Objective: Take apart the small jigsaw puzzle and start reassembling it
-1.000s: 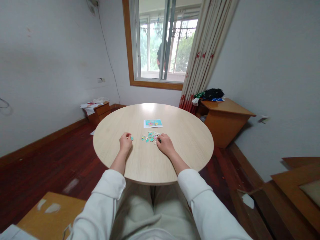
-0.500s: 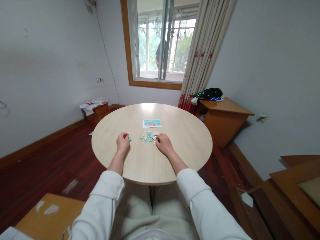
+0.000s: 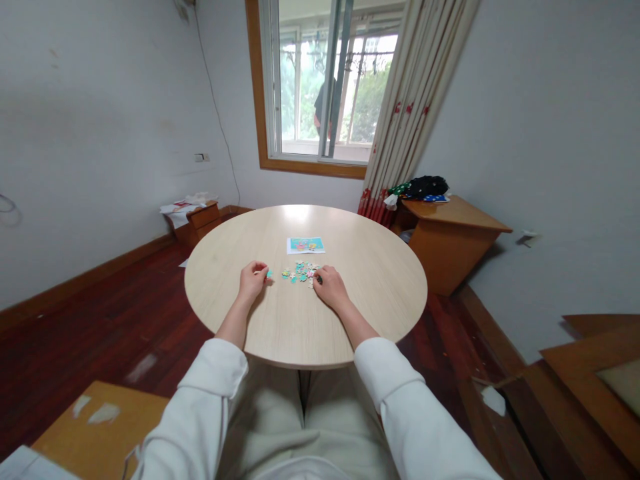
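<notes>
Several small coloured puzzle pieces (image 3: 299,273) lie loose near the middle of a round pale wooden table (image 3: 380,287). My left hand (image 3: 252,281) rests on the table left of the pile, fingers curled, pinching a teal puzzle piece (image 3: 269,273). My right hand (image 3: 330,288) lies at the right edge of the pile with its fingers curled down onto the pieces; what it holds is hidden. A small printed picture card (image 3: 305,245) lies flat just beyond the pile.
A wooden cabinet (image 3: 450,233) with dark clothes on top stands at the right by a curtain (image 3: 405,113). A low wooden box (image 3: 200,217) with papers sits by the left wall. A window (image 3: 325,80) is behind the table. Another wooden surface (image 3: 95,420) lies at bottom left.
My left hand has slid a little right toward the pile with the teal piece. My right hand has stayed at the pile's right edge.
</notes>
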### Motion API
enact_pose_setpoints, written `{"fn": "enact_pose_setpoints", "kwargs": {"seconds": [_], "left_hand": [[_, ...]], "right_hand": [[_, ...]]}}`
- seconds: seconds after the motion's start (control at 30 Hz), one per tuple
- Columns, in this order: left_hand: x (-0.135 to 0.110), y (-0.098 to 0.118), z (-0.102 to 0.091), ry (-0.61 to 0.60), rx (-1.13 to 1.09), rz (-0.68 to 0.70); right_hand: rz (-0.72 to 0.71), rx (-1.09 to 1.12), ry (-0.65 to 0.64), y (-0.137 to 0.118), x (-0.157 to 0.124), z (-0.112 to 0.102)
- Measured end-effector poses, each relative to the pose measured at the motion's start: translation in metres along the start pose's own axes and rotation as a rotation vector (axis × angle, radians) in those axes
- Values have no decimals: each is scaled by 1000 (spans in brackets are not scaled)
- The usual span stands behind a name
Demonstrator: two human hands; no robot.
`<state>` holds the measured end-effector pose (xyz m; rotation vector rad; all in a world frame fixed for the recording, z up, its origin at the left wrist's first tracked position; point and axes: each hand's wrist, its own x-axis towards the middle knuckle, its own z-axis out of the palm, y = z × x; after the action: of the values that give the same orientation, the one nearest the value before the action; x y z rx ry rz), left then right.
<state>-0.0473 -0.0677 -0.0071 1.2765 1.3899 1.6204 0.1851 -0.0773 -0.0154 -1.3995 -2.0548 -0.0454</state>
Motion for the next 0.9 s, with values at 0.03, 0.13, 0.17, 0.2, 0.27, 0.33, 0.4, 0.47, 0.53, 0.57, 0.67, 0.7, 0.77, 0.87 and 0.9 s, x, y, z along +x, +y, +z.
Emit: {"fn": "enact_pose_setpoints", "kwargs": {"seconds": [0.03,0.13,0.17,0.2,0.27,0.33,0.4,0.47,0.53,0.57,0.67,0.7,0.77,0.87,0.9], "left_hand": [[0,0,0,-2,-3,-5],[0,0,-1,0,-5,-16],[0,0,-1,3,-3,-17],[0,0,-1,6,3,-15],[1,-1,-1,17,28,-4],[1,-2,-1,24,68,16],[1,-2,-1,24,107,40],[2,-3,-2,21,133,58],[2,-4,-2,17,143,59],[2,-4,-2,16,145,52],[2,-5,-2,7,140,9],[3,-6,-2,4,139,-6],[3,-7,-3,10,145,-10],[4,-9,-3,34,182,33],[4,-9,-4,37,194,48]], "right_hand": [[1,-1,-1,0,0,0],[6,-4,1,-2,0,-1],[8,-6,3,-2,-1,-1],[8,-8,5,-2,-1,-1],[5,-9,9,-2,-1,-2],[-2,-8,13,-3,-1,-2],[-2,-12,16,-3,-1,-2],[4,-20,13,-3,-1,-2],[10,-27,7,-2,-1,-2],[10,-27,4,-2,-1,-2],[15,-22,-2,-1,0,-1],[18,-21,-4,-1,0,-1],[27,-20,-8,0,0,-1],[42,-23,-7,-1,0,-1],[44,-24,-5,-1,0,-1]]}}
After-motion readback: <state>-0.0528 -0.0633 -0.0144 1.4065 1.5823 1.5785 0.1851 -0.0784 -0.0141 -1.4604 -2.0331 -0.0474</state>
